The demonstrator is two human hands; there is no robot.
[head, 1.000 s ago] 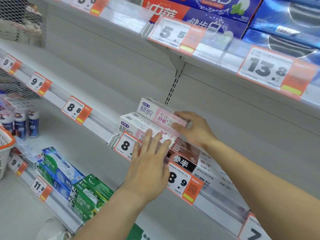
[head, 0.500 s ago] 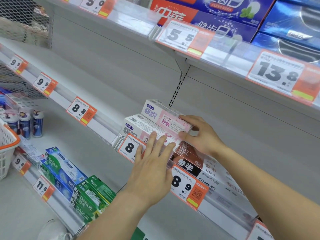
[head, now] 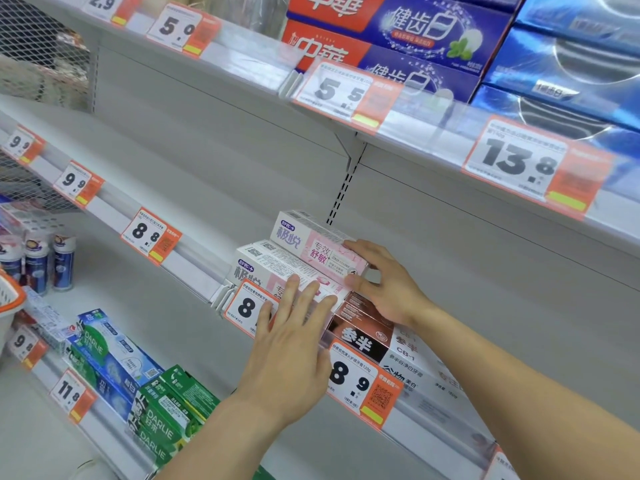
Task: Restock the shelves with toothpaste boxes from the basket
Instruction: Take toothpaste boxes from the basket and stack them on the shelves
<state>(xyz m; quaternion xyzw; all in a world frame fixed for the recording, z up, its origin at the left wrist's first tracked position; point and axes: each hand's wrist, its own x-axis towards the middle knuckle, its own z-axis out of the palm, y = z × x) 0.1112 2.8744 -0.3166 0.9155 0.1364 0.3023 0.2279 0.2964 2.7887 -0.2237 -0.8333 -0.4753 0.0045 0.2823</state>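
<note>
A: On the middle shelf (head: 194, 258), just left of the slotted upright, two pink-and-white toothpaste boxes sit stacked; the upper box (head: 311, 242) lies on the lower box (head: 277, 268), set back and a little to the right.

B: And the hands?

A: The right hand (head: 384, 285) grips the right end of the upper box, thumb on the front face, fingers curled over the top edge; the left hand (head: 294, 344) is flat, fingers straight and spread, fingertips pressing on the front of the lower box, partly covering the price tag (head: 247, 304) below it.

B: What sits beside the stack?

A: Touching on the right, a brown-and-black box (head: 363, 336) lying flat, with white boxes (head: 426, 372) beyond it; a tag reading 8.9 (head: 363, 384) hangs on the shelf edge under them.

B: The basket?

A: Only an orange rim with a bit of white mesh shows at the far left edge (head: 10, 296); what it holds I cannot tell.

B: Other shelves?

A: Above, red-and-blue boxes (head: 391, 36) and blue ones (head: 561, 74) behind tags 5.5 and 13.8; below left, green Darlie boxes (head: 169, 414), blue-green boxes (head: 110, 355), and small bottles (head: 48, 261) standing upright near the basket.
</note>
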